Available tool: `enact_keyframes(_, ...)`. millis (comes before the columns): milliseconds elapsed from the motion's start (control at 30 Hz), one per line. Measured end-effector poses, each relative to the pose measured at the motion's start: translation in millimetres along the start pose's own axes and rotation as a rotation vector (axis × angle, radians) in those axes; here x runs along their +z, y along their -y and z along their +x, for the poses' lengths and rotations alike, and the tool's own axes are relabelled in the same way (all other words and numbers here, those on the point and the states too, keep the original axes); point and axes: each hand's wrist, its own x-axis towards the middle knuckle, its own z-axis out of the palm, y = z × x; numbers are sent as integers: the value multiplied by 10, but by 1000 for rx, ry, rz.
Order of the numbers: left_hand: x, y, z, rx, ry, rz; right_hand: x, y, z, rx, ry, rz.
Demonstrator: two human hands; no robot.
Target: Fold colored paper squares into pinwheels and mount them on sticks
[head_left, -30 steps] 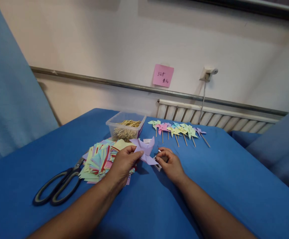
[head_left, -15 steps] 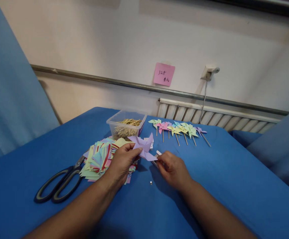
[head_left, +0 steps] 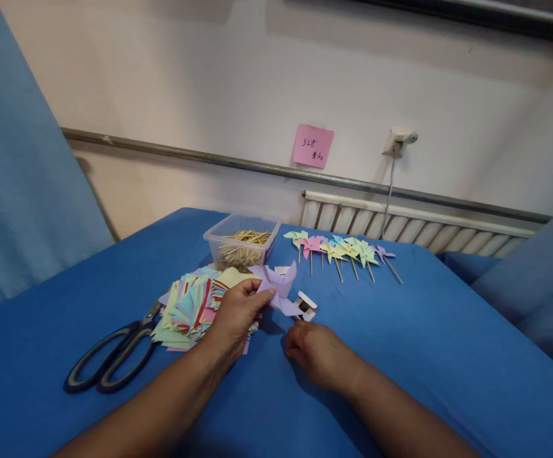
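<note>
Nearest, two bare forearms reach forward over a table draped in blue cloth. The right hand rests low on the cloth, its fingers curled down and drawn together at a spot in front of it; whether they pinch anything there cannot be told. Just left of it, the left hand is raised a little, thumb and fingers clamped on the edge of a lilac paper pinwheel, folded into vanes but with no stick on it yet. Touching the pinwheel's lower right tip lies a small white box, open on the cloth.

Under and beside the left hand spreads a loose heap of cut paper squares in green, yellow, pink and red, a large stock not yet folded. Further left lie black-handled scissors, shut.

Beyond the heap stands a clear plastic tub holding thin wooden sticks. To its right, a row of finished pinwheels, each mounted on a stick, lies side by side. Judging from this, several are complete, one is under way, and many sheets remain.

On the far wall hang a pink note and a radiator.
</note>
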Motion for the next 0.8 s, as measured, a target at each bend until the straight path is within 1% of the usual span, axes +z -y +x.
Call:
enact_keyframes(200, 3, 36, -4, 5, 27, 12, -39, -28, 6, -15, 61, 115)
enact_keyframes(333, -1, 45, 6, 11, 41, 11, -29, -55, 0, -40, 31, 100)
enact_keyframes(533, -5, 39, 23, 14, 38, 8, -15, -61, 3, -34, 5, 79)
enact_keyframes(600, -1, 30, 15, 16, 35, 4, -17, -71, 5, -15, -6, 87)
enact_keyframes(733, 11, 5, -5, 23, 22, -3, -24, -89, -14, 69, -28, 87)
enact_keyframes(800, 14, -7, -11, 22, 18, 1, -29, -89, -29, 37, -3, 84)
